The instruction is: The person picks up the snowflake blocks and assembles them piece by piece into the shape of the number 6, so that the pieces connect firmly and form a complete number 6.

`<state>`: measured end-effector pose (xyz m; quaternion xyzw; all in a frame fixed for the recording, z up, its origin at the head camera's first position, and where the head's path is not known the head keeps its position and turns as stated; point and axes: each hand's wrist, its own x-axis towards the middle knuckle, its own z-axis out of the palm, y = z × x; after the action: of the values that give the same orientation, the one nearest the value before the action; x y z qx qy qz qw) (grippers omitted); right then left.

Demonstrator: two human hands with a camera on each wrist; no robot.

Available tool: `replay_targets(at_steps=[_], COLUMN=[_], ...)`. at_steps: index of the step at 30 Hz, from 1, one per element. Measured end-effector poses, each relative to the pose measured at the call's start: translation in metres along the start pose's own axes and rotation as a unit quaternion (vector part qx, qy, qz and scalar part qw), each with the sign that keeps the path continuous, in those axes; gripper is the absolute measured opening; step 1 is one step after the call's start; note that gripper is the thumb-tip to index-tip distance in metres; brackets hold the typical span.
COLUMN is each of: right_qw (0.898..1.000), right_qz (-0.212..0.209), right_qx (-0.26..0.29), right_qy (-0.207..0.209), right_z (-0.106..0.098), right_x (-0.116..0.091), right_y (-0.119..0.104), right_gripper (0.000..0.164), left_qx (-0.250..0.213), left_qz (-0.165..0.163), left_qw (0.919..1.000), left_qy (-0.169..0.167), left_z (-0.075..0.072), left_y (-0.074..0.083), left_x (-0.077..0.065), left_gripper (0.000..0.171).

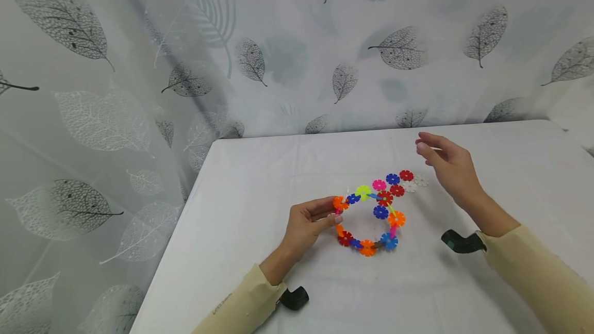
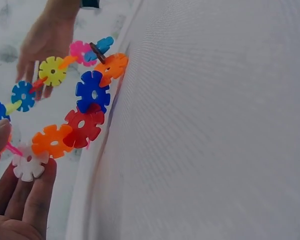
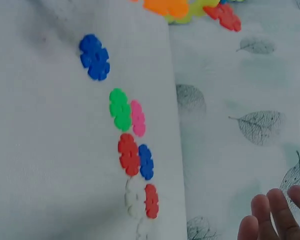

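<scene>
A ring of linked plastic snowflake discs (image 1: 367, 248) in many colours is held above the white table. My left hand (image 1: 299, 228) pinches its left side between thumb and fingers. In the left wrist view, a white snowflake disc (image 2: 30, 167) of the ring lies against the fingertips. My right hand (image 1: 454, 169) is raised at the right, away from the ring, its fingers loosely bent with nothing visible in them. Below and left of it lie loose discs: red (image 1: 406, 175), blue (image 1: 392, 179) and white (image 1: 410, 186) ones among them. The right wrist view also has a green disc (image 3: 120, 110).
The white table (image 1: 260, 179) carries the loose discs in a rough line beyond the ring. A leaf-patterned curtain (image 1: 287, 66) hangs behind the table and along its left side. Black curved pieces (image 1: 459, 241) stick out by both sleeve cuffs.
</scene>
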<state>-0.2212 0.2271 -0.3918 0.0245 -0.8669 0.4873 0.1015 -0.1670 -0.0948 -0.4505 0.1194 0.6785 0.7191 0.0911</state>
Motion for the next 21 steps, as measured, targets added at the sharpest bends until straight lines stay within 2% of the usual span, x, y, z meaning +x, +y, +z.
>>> replay_targets(at_steps=[4, 8, 14, 21], right_qw=[0.997, 0.992, 0.986, 0.976], right_qz=[0.067, 0.103, 0.115, 0.1], right_qx=[-0.032, -0.06, -0.089, -0.13], right_qy=[-0.022, -0.049, -0.082, -0.142], right_z=[-0.006, -0.01, -0.013, -0.008], right_x=[0.006, 0.01, 0.012, 0.011], right_y=[0.022, 0.042, 0.056, 0.06], right_gripper=[0.066, 0.066, 0.066, 0.061], left_qx=[-0.002, -0.002, -0.005, -0.011], left_qz=[-0.003, -0.007, -0.011, -0.016], left_qw=[1.0, 1.0, 0.9999, 0.9998], left_qy=[0.0, -0.001, -0.001, 0.0], left_z=[0.0, 0.0, 0.0, 0.001], left_y=[-0.001, -0.001, 0.0, 0.001], left_x=[0.0, 0.0, -0.001, 0.0], left_gripper=[0.04, 0.04, 0.041, 0.041])
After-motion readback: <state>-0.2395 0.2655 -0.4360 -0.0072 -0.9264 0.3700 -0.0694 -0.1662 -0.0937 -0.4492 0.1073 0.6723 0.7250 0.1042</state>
